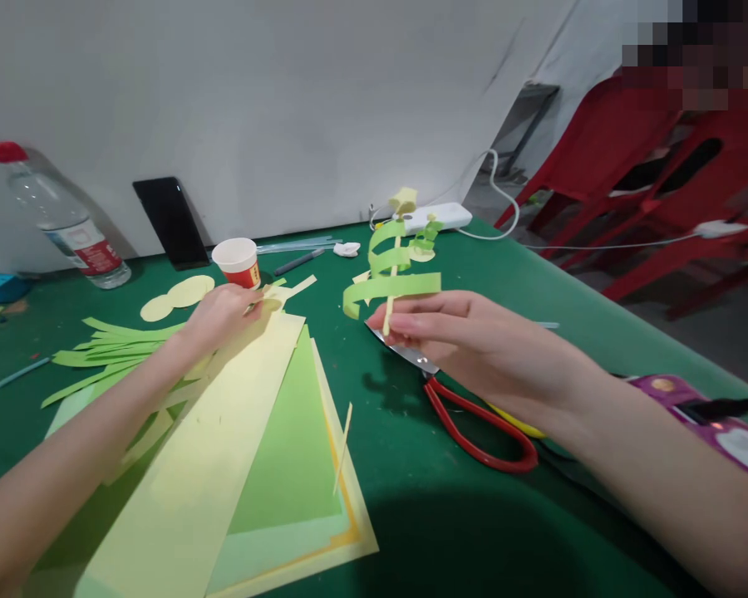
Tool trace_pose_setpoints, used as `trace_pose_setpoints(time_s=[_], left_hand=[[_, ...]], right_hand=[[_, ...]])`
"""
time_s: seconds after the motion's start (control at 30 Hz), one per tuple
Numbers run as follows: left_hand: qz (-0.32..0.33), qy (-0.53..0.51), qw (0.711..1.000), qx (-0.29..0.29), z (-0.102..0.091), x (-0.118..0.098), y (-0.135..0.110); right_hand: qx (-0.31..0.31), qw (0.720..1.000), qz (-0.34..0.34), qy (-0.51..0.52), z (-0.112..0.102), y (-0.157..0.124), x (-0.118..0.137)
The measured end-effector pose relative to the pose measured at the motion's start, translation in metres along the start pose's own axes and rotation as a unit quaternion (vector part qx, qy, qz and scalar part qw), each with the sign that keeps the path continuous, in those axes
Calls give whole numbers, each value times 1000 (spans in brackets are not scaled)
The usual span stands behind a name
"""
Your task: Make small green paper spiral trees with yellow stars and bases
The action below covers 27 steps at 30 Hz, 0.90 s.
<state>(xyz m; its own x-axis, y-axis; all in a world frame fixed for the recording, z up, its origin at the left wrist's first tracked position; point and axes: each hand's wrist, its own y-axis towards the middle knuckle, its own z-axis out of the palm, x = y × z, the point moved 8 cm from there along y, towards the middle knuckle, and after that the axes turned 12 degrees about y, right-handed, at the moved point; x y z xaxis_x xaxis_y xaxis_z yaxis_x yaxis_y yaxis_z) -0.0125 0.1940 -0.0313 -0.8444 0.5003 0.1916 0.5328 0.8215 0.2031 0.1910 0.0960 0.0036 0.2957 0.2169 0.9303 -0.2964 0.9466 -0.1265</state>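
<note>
My right hand [479,332] pinches the thin yellow stick of a paper spiral tree [391,285], holding it upright above the table. A green paper strip winds around the stick, and a pale yellow paper piece tops it. Over the far end of the paper stack, my left hand [228,311] has its fingertips closed at some pale yellow paper scraps [283,295]; what they grip, if anything, is hidden. Below my right hand lie red-handled scissors [474,428]. Under my left forearm are a pale yellow sheet [205,448], green sheets [280,448] and green paper strips [112,353].
Along the wall stand a water bottle [75,224], a black phone [171,223] and a paper cup [237,259]. Yellow paper discs [184,292] lie near the cup. A small green paper spiral [427,234] stands by a white power strip [442,217]. Red chairs [604,141] are at right.
</note>
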Motion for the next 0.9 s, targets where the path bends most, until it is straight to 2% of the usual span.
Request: trace_pose_setpoints(time_s=[0.1, 0.17, 0.27, 0.37, 0.47, 0.63, 0.77, 0.83, 0.9], left_hand=[[40, 12, 996, -74, -17, -32, 1], [111, -1, 989, -98, -24, -69, -4], [235, -21, 967, -96, -24, -130, -24], [294, -26, 951, -93, -20, -163, -39], [272, -21, 958, -87, -18, -157, -33], [138, 4, 989, -47, -11, -103, 21], [114, 7, 993, 22, 7, -78, 59], [106, 8, 993, 55, 16, -71, 69], [97, 9, 992, 75, 24, -67, 73]], right_hand=[[9, 1000, -16, 2, 2, -3, 2], [16, 999, -32, 2, 4, -4, 4], [27, 999, -43, 1, 6, -4, 3], [28, 999, -44, 2, 6, -4, 3], [21, 998, -63, -7, 4, -3, 7], [4, 989, -120, -85, -2, 2, 13], [-28, 959, -187, -211, -6, 3, 20], [-31, 952, -200, -231, -6, 4, 20], [-18, 956, -193, -221, -6, 6, 18]])
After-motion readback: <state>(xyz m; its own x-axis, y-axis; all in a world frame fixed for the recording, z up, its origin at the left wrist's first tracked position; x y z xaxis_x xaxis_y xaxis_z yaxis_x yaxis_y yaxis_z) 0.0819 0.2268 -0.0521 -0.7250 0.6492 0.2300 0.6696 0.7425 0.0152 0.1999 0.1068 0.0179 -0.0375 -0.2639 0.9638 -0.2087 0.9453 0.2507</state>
